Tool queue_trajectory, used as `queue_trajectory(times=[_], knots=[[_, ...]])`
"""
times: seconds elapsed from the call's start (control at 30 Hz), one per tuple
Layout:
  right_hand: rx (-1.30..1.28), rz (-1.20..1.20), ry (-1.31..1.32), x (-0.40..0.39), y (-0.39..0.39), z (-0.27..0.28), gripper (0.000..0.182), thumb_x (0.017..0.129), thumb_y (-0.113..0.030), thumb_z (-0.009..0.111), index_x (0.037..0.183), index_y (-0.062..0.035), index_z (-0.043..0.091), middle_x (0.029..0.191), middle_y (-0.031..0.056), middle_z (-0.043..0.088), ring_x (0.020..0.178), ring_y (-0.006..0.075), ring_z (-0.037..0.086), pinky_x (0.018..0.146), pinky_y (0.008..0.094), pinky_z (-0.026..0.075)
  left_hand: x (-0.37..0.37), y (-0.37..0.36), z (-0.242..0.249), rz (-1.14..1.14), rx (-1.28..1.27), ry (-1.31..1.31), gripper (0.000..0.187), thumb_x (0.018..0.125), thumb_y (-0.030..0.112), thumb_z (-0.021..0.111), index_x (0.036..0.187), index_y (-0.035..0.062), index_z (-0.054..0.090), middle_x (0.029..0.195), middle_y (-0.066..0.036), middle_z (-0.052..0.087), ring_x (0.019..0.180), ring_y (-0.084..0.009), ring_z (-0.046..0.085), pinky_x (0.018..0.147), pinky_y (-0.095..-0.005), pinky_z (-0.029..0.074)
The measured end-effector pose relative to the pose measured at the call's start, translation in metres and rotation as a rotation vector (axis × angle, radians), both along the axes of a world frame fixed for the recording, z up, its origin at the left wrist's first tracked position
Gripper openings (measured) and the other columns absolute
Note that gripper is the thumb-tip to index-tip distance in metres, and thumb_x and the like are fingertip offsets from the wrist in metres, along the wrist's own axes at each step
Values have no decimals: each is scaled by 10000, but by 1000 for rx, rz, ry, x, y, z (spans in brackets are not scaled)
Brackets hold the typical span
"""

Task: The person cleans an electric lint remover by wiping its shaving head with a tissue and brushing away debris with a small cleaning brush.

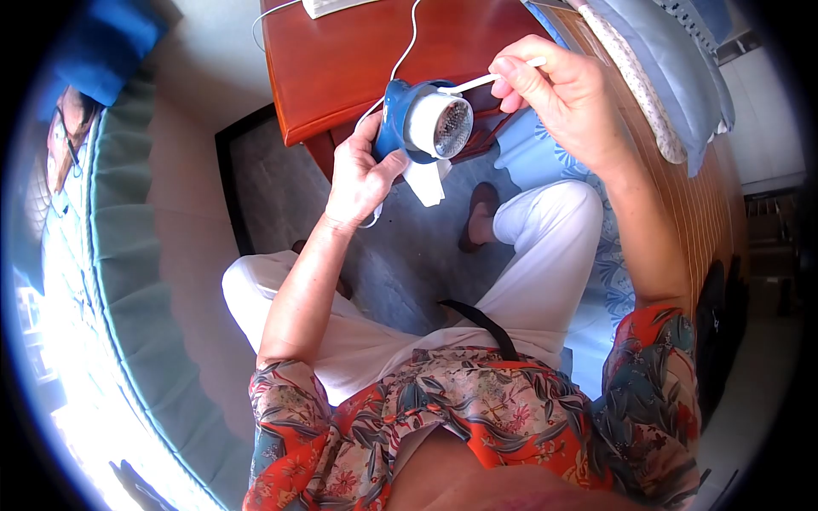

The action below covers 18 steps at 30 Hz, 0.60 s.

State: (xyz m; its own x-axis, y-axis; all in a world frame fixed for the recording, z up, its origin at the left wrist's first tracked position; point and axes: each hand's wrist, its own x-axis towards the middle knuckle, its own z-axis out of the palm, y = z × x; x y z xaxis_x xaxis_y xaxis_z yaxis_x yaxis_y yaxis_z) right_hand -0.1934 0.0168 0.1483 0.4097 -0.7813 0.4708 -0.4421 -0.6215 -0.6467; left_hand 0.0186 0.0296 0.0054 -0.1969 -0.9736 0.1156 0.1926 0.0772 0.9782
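My left hand (362, 175) is wrapped round the side of a blue and white device that looks like a fabric shaver (423, 123). Its white collar and round metal mesh face point to the right and slightly toward me. Between the thumb and fingers of my right hand (550, 89) is a slim white stick, like a small cleaning brush (477, 83). The tip of that brush meets the top rim of the white collar; whether it has bristles is too small to tell. A piece of white tissue (426, 181) hangs below the device, near my left hand.
A thin white cord (407, 51) runs over the reddish-brown wooden table (341, 77) behind the device. At the right is a bed edge with a woven mat (711, 213) and blue pillows (673, 60). A green curtain (136, 247) hangs by the bright window at left.
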Motion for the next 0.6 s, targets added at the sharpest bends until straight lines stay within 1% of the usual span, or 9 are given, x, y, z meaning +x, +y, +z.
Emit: queue_trajectory(times=[0.1, 0.2, 0.3, 0.33, 0.37, 0.43, 0.53, 0.6], knots=[[52, -58, 42, -1, 7, 9, 157, 930, -159, 590, 884, -20, 646, 707, 43, 655, 584, 75, 597, 530, 212, 484, 1, -2, -5, -17, 7, 23, 483, 777, -49, 580, 1255, -12, 515, 1046, -61, 624, 935, -136, 608, 875, -279, 478], [121, -87, 5, 0, 15, 12, 150, 944, -102, 558, 941, 31, 627, 788, 63, 633, 663, 103, 599, 615, 213, 495, 0, -3, -5, -14, -46, 47, 490, 781, -47, 581, 1263, -19, 503, 1047, -61, 621, 955, -131, 598, 880, -282, 476], [-89, -5, -95, 3, 14, -1, 140, 936, -89, 566, 963, 32, 632, 820, 76, 648, 687, 116, 620, 646, 219, 514, -1, -3, -6, -23, 3, 43, 473, 792, -49, 575, 1258, -29, 501, 1053, -65, 622, 970, -134, 591, 890, -286, 472], [-190, 18, -55, 5, 14, -5, 121, 916, -63, 587, 976, 30, 634, 821, 79, 660, 698, 124, 639, 658, 226, 527, -1, -2, -4, -7, -9, 55, 464, 795, -50, 572, 1253, -32, 501, 1055, -67, 622, 964, -134, 593, 890, -285, 472], [-375, 27, 59, 6, 13, -6, 107, 900, -49, 605, 965, 33, 629, 800, 69, 665, 680, 122, 642, 634, 230, 529, -1, -1, -1, 9, -21, 68, 456, 798, -51, 570, 1249, -34, 502, 1057, -69, 623, 959, -134, 594, 889, -284, 471], [-447, 4, 168, 9, 16, -6, 90, 891, -47, 617, 942, 27, 625, 778, 55, 665, 666, 120, 644, 607, 236, 526, 0, -1, 1, 38, -44, 69, 440, 804, -51, 568, 1239, -36, 505, 1059, -74, 624, 952, -135, 596, 889, -283, 472], [-362, -12, 257, 8, 17, -5, 99, 908, -78, 605, 916, 20, 619, 763, 46, 657, 651, 114, 637, 585, 233, 517, 3, -1, 0, 88, -76, 37, 412, 812, -44, 573, 1219, -35, 514, 1045, -83, 627, 946, -143, 603, 884, -288, 482], [-132, -30, 160, 10, 18, -3, 118, 923, -100, 590, 911, 13, 619, 746, 43, 646, 633, 106, 626, 567, 226, 504, 4, -2, 1, 107, -75, 40, 409, 813, -43, 572, 1217, -38, 514, 1042, -82, 627, 947, -145, 604, 885, -290, 484]])
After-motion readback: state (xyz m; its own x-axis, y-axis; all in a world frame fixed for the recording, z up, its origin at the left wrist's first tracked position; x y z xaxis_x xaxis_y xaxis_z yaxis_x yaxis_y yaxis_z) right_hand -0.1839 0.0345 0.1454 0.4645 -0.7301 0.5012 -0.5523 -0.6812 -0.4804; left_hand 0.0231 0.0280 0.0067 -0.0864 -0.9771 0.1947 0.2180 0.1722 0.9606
